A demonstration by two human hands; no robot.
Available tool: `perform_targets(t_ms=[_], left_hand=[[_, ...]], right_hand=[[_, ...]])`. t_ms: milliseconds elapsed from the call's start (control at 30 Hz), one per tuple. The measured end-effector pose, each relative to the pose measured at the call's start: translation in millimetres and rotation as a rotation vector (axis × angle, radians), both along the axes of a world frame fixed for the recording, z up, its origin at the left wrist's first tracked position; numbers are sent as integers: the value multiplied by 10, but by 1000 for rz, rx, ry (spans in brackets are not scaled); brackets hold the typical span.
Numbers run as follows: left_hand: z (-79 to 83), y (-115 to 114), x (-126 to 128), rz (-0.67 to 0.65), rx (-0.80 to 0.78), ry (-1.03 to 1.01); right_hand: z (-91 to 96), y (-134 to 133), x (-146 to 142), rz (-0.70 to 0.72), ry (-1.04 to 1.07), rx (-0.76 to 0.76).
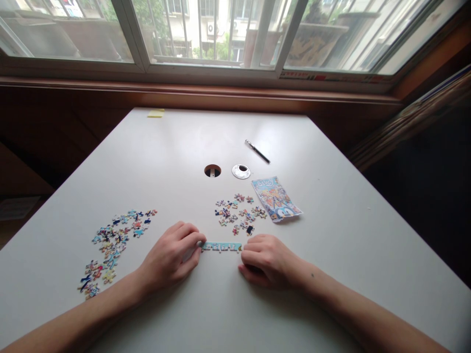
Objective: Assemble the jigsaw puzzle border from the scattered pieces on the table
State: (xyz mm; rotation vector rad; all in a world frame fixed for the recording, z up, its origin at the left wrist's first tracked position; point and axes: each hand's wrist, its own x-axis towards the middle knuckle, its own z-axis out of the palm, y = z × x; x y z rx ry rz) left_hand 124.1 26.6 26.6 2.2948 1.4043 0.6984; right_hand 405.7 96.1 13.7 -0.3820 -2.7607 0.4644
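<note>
A narrow strip of joined jigsaw puzzle pieces [221, 246], light blue along its top edge, lies flat on the white table. At its left end, the thumb and fingers of my left hand [175, 252] are closed on the strip. My right hand [270, 260] has its fingers curled and pressed together at the other end, covering the strip's tip. Just beyond the strip is a loose group of puzzle pieces [235, 215]. A larger spread of puzzle pieces [114, 245] lies to the left of my left hand.
A picture sheet [276, 198] with cartoon figures lies beyond my right hand. Farther back are a black pen [257, 151], a round metal cover [241, 171] and a cable hole [212, 170] in the table [184, 142]. A yellow sticky note [156, 113] is at the far edge, below the window.
</note>
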Motion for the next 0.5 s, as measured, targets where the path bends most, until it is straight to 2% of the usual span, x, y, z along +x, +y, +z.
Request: perform_targets(t_ms=[500], left_hand=[[14,4,6,-3,3,-5]], right_hand=[[6,6,-6,6,20,-3]])
